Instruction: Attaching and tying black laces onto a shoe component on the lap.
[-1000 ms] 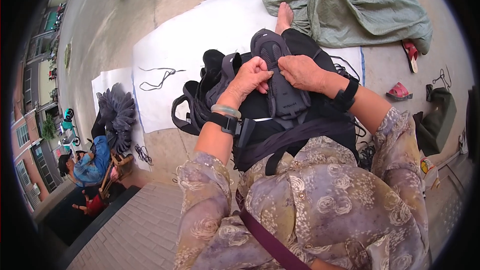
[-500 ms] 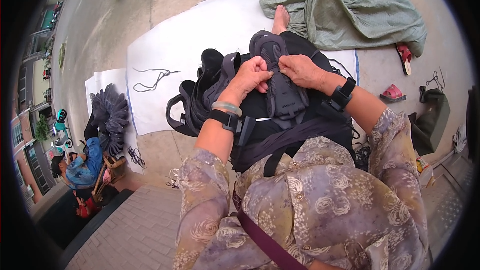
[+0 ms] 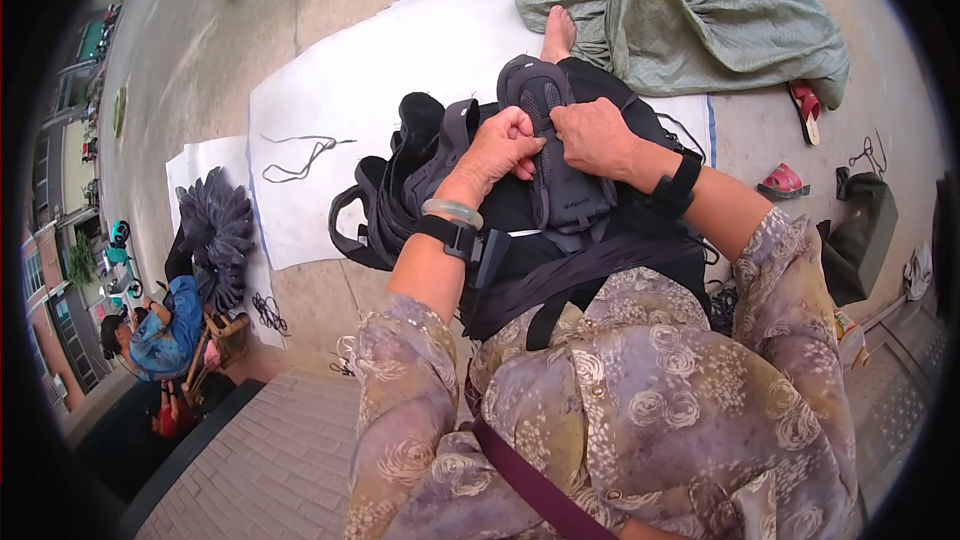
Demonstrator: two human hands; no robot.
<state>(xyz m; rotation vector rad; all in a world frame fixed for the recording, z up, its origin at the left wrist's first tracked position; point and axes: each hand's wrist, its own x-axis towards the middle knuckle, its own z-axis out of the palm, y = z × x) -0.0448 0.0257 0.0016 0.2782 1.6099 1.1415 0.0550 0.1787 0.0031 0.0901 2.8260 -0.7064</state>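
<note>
Across my lap lies a dark grey shoe upper (image 3: 575,198) with a mesh panel at its far end. My left hand (image 3: 500,148) is closed, thumb and fingers pinched together over the upper's left side. From the other side, my right hand (image 3: 597,138) pinches near the upper's middle, its fingers close to those of the left. Any thread or lace between the fingertips is too small to make out. Left of my hands, several more dark shoe uppers (image 3: 418,130) stand bunched together on black cloth.
A white sheet (image 3: 340,90) covers the ground ahead, with a loose cord (image 3: 300,162) on it. Grey-green cloth (image 3: 690,25) lies far right, near red sandals (image 3: 783,180). At left, a seated person (image 3: 168,335) is beside a dark fanned pile (image 3: 215,240). An olive bag (image 3: 865,240) stands right.
My right hand has shifted slightly left and away from me, its fingers still bent at the upper. My left hand stays almost where it was. The whole view has moved a little.
</note>
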